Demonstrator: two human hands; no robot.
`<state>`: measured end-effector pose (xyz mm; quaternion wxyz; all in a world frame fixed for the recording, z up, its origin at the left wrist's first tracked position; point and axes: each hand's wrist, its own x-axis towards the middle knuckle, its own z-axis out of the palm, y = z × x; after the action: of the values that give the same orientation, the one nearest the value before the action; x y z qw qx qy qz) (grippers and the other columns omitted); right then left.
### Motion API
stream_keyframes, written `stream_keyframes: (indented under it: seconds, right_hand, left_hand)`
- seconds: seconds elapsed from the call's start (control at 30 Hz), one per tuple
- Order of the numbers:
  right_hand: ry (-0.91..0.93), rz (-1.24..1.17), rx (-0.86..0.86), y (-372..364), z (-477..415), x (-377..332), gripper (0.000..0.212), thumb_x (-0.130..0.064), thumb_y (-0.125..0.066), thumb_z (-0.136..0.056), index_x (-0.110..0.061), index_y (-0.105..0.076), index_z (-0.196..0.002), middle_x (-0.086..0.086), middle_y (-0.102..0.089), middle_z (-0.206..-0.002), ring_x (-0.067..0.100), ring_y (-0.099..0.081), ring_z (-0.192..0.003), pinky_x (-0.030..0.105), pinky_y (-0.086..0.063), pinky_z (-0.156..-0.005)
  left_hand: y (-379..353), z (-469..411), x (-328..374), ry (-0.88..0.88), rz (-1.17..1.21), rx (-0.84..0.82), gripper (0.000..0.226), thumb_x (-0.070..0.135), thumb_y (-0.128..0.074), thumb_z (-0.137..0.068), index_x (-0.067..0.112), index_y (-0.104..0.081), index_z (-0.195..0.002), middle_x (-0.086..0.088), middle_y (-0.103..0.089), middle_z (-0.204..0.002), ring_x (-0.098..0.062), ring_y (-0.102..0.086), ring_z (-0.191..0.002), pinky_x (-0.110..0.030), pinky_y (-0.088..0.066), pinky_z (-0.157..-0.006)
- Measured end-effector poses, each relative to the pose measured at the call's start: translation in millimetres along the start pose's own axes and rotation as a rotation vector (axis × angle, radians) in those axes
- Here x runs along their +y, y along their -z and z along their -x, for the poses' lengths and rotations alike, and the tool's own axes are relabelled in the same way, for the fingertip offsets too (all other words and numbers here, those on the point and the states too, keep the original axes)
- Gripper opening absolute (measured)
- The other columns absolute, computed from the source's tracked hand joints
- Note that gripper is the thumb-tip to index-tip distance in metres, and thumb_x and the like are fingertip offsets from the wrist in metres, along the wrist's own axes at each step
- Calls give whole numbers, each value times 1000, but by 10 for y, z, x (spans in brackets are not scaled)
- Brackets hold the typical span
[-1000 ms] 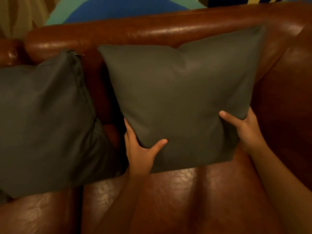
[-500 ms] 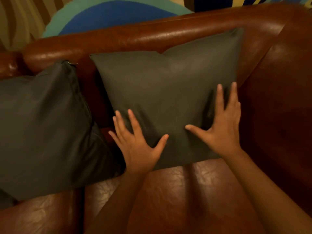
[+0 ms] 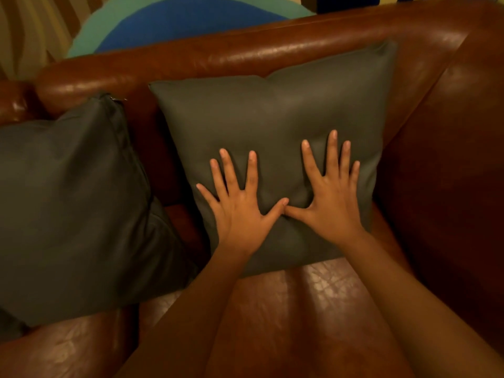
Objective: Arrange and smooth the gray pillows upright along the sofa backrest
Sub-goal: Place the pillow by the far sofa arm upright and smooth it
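My left hand (image 3: 240, 214) and my right hand (image 3: 331, 205) lie flat with fingers spread on the lower front of the right gray pillow (image 3: 272, 126), near frame centre; neither grips anything, and the two thumb tips touch. Both palms press into the fabric, which dimples around the fingers. This pillow stands upright against the sofa backrest (image 3: 231, 53), its lower edge on the seat cushion (image 3: 300, 309) and its right edge close to the sofa arm (image 3: 450, 159) at the right of the frame. A second gray pillow (image 3: 68, 200) leans at the left of the frame, tilted, apart from the first, with a zipper pull (image 3: 116, 98) at its upper corner. Behind the backrest, at upper left, a blue and teal shape (image 3: 177, 25) shows. No label, brand or writing is legible anywhere.
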<state>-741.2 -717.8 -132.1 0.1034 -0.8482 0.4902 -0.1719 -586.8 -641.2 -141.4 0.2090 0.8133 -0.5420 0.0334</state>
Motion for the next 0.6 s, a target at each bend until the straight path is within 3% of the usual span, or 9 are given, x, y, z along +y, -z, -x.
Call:
stream_keyframes:
  seconds: [0.17,0.43,0.6]
  right_hand:
    - [-35,16,-28,-15,-53,-16,122,-89,-48,-68,-30,-6,-166,17,7,-173,46,4,-157,70,-10,-119]
    - [-81,35,-113,164,63,-102,123,-92,-41,-63,-38,12,-161,9,19,-172,42,9,-158,68,-12,-120]
    - [-96,13,-145,247,115,-145,121,-91,-40,-63,-40,14,-159,8,22,-172,40,13,-158,67,-13,-121]
  left_hand:
    - [-54,-71,-9,12,-45,-38,104,82,-42,-78,32,9,-155,-17,7,-162,-40,3,-149,-74,-9,-106]
    - [90,11,5,-4,-14,-113,104,81,-41,-78,32,11,-154,-13,18,-160,-39,8,-149,-74,-12,-107]
    - [116,29,17,-6,-7,-142,106,82,-41,-77,31,12,-154,-17,11,-163,-39,10,-149,-74,-12,-107]
